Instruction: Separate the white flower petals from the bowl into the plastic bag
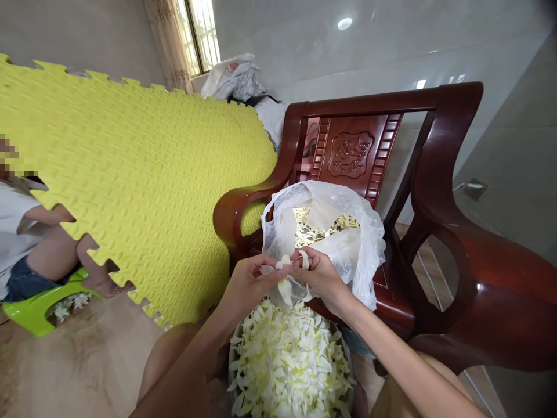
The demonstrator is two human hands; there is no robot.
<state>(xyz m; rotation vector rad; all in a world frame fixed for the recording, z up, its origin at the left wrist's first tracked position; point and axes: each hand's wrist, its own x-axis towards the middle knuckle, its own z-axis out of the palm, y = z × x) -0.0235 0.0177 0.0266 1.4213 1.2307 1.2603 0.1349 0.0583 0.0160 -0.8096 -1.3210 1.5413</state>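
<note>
Pinched between the fingers of my left hand [257, 277] and my right hand [317, 274] is a white flower [285, 290], its pale petals hanging down. Both hands meet close together at the front of the bag. Below them a round metal basin [232, 348] is heaped with white and yellowish flowers [291, 360]. Just beyond my hands an open white plastic bag [369, 249] rests on the wooden chair's seat. Small pale yellow flower pieces [307, 229] lie inside it.
A dark red carved wooden chair [435, 139] stands ahead, its wide armrests on both sides. Yellow foam matting [130, 174] stands at the left. Beyond its edge a person [52, 249] sits on a green stool [35, 310]. White sacks [235, 78] are piled near the window.
</note>
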